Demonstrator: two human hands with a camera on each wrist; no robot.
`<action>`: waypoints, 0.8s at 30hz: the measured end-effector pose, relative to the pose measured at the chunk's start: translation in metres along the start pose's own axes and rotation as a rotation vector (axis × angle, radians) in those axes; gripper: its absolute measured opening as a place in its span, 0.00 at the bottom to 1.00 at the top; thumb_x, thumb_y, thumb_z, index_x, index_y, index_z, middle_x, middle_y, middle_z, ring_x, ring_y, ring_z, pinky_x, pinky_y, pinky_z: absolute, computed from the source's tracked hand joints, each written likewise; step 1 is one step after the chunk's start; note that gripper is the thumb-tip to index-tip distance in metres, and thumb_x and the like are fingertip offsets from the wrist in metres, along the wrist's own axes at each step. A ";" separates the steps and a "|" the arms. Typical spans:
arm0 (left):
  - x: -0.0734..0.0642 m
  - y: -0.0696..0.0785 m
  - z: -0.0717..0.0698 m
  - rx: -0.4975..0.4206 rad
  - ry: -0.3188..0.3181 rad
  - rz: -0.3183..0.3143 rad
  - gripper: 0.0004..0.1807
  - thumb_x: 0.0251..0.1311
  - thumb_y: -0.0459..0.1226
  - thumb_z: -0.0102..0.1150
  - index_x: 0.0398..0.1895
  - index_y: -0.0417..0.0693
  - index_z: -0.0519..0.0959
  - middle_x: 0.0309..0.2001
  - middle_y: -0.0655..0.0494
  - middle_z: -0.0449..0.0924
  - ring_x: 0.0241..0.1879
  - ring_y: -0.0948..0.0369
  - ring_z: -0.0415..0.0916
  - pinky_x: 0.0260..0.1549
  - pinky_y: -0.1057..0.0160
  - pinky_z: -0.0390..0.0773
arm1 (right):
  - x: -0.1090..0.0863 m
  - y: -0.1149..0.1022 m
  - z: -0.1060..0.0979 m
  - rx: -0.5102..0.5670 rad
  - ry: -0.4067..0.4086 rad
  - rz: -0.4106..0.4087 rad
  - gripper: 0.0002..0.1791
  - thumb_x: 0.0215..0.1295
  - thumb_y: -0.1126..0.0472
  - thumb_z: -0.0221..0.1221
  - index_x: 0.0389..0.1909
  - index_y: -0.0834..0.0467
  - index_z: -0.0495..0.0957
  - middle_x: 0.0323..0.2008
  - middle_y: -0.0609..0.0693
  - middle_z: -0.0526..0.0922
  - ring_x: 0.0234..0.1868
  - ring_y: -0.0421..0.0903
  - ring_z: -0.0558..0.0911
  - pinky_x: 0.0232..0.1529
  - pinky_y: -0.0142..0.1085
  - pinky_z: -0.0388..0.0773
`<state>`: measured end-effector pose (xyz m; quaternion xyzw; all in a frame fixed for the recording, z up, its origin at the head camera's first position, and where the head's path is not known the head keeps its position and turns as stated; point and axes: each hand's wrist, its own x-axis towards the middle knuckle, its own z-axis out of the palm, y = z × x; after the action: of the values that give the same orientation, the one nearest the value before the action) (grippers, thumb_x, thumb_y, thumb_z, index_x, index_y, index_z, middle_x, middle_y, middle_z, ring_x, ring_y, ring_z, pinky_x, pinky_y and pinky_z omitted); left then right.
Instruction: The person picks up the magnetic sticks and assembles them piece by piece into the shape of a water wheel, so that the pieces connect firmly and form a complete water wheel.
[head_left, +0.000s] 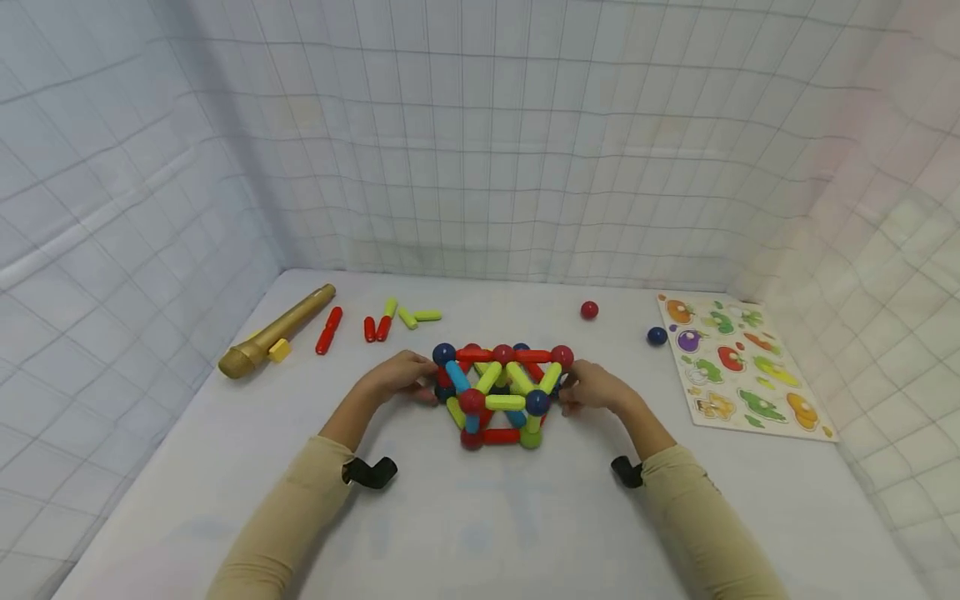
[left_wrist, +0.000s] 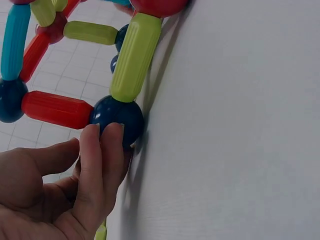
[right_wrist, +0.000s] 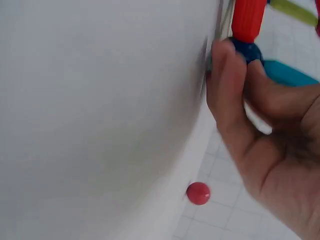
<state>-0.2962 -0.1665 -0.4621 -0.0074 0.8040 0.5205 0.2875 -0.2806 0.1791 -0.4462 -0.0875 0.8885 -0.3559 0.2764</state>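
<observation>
A magnetic ball-and-rod structure (head_left: 505, 402), built of red, blue and green balls joined by red, blue and yellow-green rods, stands on the white table between both hands. At its left side my left hand (head_left: 401, 375) grips a lower corner, two fingertips against a dark blue ball (left_wrist: 120, 112) in the left wrist view. On the opposite side my right hand (head_left: 597, 388) pinches another dark blue ball (right_wrist: 248, 50) between thumb and fingers. A red rod (right_wrist: 248, 20) rises from that ball. The fingers partly hide both held corners.
Loose red rods (head_left: 328, 331) and yellow-green rods (head_left: 428, 316) lie at the back left, beside a gold microphone (head_left: 288, 325) and a yellow block (head_left: 279, 350). A red ball (head_left: 589, 310) and a blue ball (head_left: 657, 336) sit behind right, near a vegetable puzzle board (head_left: 701, 408).
</observation>
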 end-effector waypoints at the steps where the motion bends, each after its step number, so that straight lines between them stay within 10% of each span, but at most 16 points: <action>1: -0.002 0.000 0.002 -0.022 -0.016 -0.012 0.19 0.74 0.38 0.41 0.56 0.34 0.75 0.48 0.46 0.78 0.29 0.64 0.81 0.36 0.69 0.80 | 0.004 0.002 -0.006 0.085 -0.033 0.010 0.23 0.69 0.67 0.52 0.63 0.70 0.66 0.45 0.60 0.80 0.32 0.44 0.84 0.41 0.35 0.83; 6: -0.003 0.002 0.006 -0.114 -0.052 -0.074 0.19 0.74 0.36 0.40 0.61 0.36 0.70 0.49 0.46 0.73 0.31 0.59 0.82 0.32 0.67 0.83 | 0.020 0.007 -0.021 0.385 -0.128 0.083 0.22 0.73 0.65 0.42 0.63 0.72 0.64 0.43 0.60 0.82 0.34 0.44 0.86 0.43 0.34 0.83; 14: 0.001 0.013 0.001 -0.049 -0.065 -0.167 0.18 0.72 0.35 0.43 0.58 0.32 0.72 0.47 0.42 0.78 0.24 0.61 0.83 0.28 0.68 0.83 | 0.035 0.000 -0.014 0.361 -0.048 0.139 0.18 0.71 0.62 0.50 0.52 0.71 0.76 0.27 0.50 0.82 0.25 0.41 0.81 0.33 0.29 0.81; 24: -0.001 0.047 -0.008 0.051 0.037 0.019 0.20 0.72 0.37 0.46 0.63 0.39 0.73 0.53 0.39 0.77 0.20 0.63 0.80 0.25 0.69 0.81 | 0.027 -0.018 -0.022 0.407 0.222 0.122 0.18 0.68 0.66 0.54 0.56 0.70 0.75 0.46 0.62 0.82 0.32 0.41 0.83 0.40 0.32 0.83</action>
<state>-0.3137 -0.1518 -0.4201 -0.0021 0.8222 0.5023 0.2678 -0.3160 0.1698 -0.4322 0.0634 0.8270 -0.5176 0.2100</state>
